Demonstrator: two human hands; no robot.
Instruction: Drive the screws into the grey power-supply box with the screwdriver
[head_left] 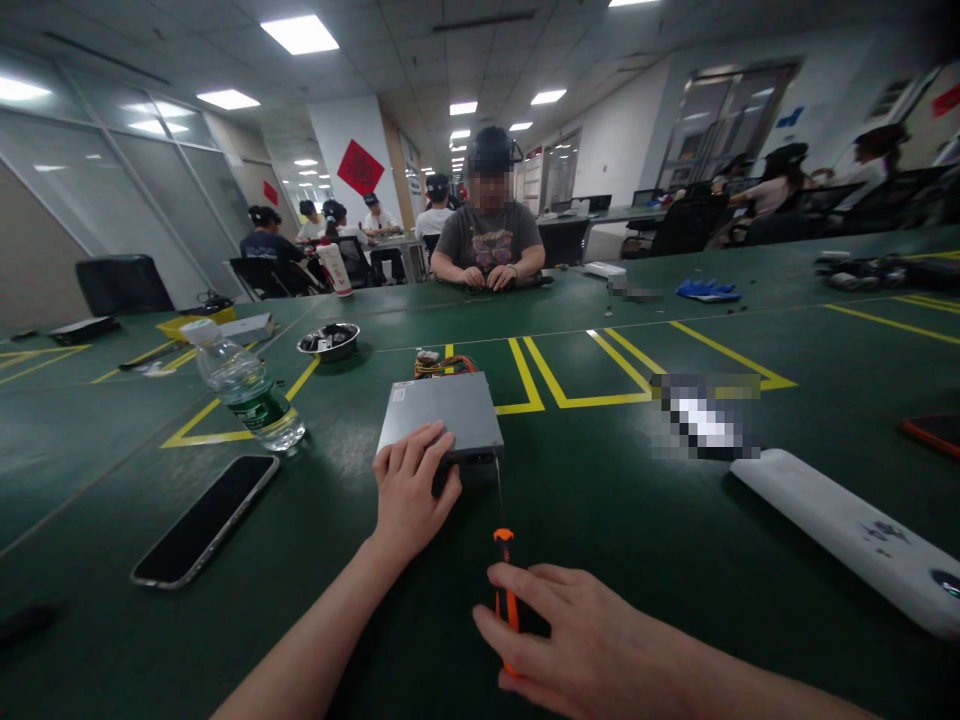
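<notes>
A grey metal computer power supply (442,405) lies on the green table, with a bundle of coloured wires (446,366) coming out at its far side. My left hand (412,480) grips its near left part, fingers over the top and thumb along the front edge. Between the thumb and fingers of my right hand (562,625) is an orange and black screwdriver (505,580). Its thin shaft points away from me, and the tip meets the near right corner of the power supply. Whether a screw sits under the tip is too small to tell.
Left of me are a black phone (206,520) and a water bottle (251,390); beyond them stands a metal bowl (330,342) with dark small parts. A long white device (847,535) lies at right. Across the table sits a person (491,235). Yellow tape (600,401) marks the tabletop.
</notes>
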